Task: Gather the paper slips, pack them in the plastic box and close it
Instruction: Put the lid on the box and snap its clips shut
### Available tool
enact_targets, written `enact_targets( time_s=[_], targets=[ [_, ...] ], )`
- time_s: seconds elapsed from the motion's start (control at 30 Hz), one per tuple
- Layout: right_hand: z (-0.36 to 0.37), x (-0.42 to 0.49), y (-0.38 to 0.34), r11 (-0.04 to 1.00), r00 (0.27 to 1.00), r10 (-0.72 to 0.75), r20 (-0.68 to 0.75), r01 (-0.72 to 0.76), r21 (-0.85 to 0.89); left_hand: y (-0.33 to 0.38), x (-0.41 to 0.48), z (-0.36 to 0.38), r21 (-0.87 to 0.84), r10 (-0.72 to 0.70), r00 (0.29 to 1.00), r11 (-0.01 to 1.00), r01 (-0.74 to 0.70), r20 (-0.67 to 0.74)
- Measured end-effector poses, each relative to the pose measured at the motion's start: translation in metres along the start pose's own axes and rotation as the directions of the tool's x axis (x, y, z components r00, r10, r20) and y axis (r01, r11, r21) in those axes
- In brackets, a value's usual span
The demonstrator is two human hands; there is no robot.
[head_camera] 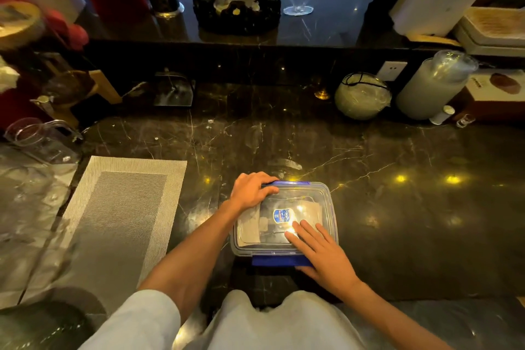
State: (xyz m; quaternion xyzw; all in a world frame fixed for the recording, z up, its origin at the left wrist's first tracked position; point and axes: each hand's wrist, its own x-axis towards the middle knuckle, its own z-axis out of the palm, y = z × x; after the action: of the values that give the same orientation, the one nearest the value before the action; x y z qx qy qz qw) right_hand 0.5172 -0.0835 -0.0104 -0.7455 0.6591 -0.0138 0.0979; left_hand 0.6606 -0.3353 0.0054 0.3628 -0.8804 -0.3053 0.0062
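Clear plastic, thin and springy, makes up the food container, which sits on the dark marble counter under both hands. The left grip curls over the far blue latch, clamped on it. The right grip lies flat with fingers straight, pressing down just beyond the near blue latch. The container looks light and likely to skid on the polished stone, so it is best held by the rim. A blue shield sticker between the grips carries writing too small to read.

Bare left hand and right hand — pale short sleeve, light garment.
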Motion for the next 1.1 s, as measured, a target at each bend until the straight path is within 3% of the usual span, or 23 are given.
enact_targets(
  time_s=[0.5, 0.9, 0.97, 1.03, 1.1],
  targets=[
    [0.014, -0.001, 0.006, 0.978, 0.995, 0.090, -0.047, -0.079, 0.193, -0.001, 0.002, 0.003, -0.001, -0.028, 1.000, 1.000, 0.028, -0.011],
    [0.011, 0.004, 0.007, 0.957, 0.984, 0.102, -0.147, -0.057, 0.286, -0.003, 0.002, 0.006, 0.006, -0.038, 0.999, 0.999, 0.038, -0.012],
    [0.008, 0.004, 0.004, 0.948, 0.983, 0.124, -0.137, -0.076, 0.310, -0.002, 0.002, 0.005, 0.073, -0.011, 1.000, 0.997, 0.011, 0.001],
    [0.003, 0.004, 0.001, 0.918, 0.981, 0.154, -0.117, -0.098, 0.383, 0.000, 0.001, 0.003, 0.244, 0.011, 1.000, 0.970, -0.017, 0.028],
    [-0.004, 0.006, 0.002, 0.824, 0.975, 0.203, -0.094, -0.118, 0.555, 0.002, -0.005, 0.002, 0.388, -0.016, 1.000, 0.921, 0.020, -0.014]
  ],
)
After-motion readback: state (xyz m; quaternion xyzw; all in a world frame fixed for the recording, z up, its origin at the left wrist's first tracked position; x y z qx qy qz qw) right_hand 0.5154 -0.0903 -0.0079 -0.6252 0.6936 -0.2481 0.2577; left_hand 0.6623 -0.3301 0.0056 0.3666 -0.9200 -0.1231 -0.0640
